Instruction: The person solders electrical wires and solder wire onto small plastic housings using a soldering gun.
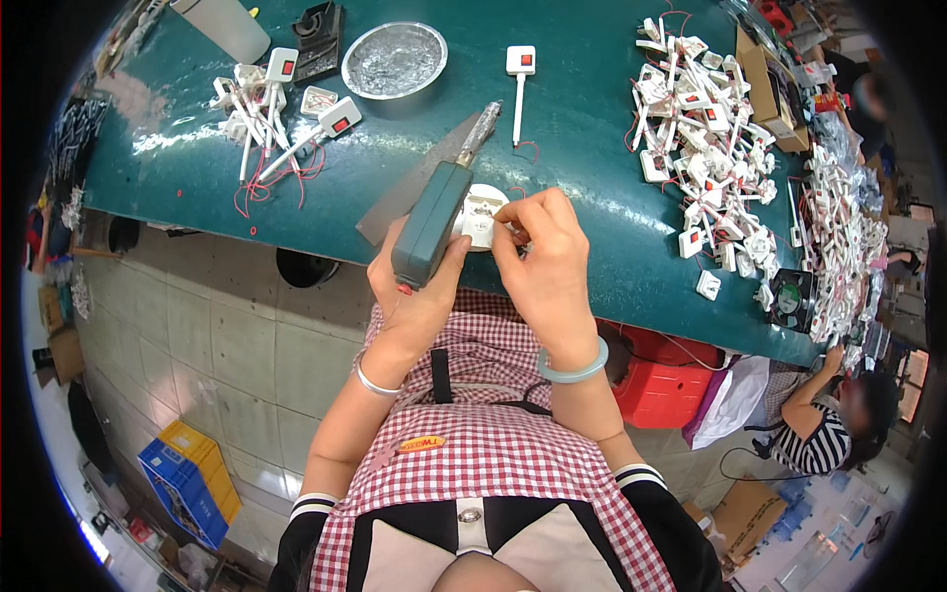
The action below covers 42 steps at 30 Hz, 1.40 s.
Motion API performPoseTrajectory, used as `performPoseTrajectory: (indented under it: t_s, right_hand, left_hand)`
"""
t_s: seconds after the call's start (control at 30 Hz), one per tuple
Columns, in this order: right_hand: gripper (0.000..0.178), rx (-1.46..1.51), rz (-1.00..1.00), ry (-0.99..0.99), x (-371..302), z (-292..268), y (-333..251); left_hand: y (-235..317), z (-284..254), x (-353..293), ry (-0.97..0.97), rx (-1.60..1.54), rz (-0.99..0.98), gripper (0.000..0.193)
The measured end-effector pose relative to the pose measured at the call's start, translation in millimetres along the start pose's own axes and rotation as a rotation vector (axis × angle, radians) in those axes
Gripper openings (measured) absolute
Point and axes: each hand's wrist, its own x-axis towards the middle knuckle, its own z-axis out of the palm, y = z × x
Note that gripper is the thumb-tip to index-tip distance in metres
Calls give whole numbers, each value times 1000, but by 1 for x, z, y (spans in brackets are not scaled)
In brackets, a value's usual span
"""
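1. Grips a green-bodied tool in the left hand, with its metal tip slanting toward the upper right.
2. Holds the right hand narrow, with fingertips at the right edge of a white round piece; cannot tell whether pinching it.
3. Has that piece between both hands, at the green table's near edge.
4. Wears a checked apron with a lettered yellow oval patch.
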Motion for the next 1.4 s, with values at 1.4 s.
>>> performPoseTrajectory:
  t_s: [1.4]
  right_hand:
    - [14, -202, -324, 51, 11, -2, -5]
  left_hand:
    - [3, 0, 1, 5, -85, -86, 21]
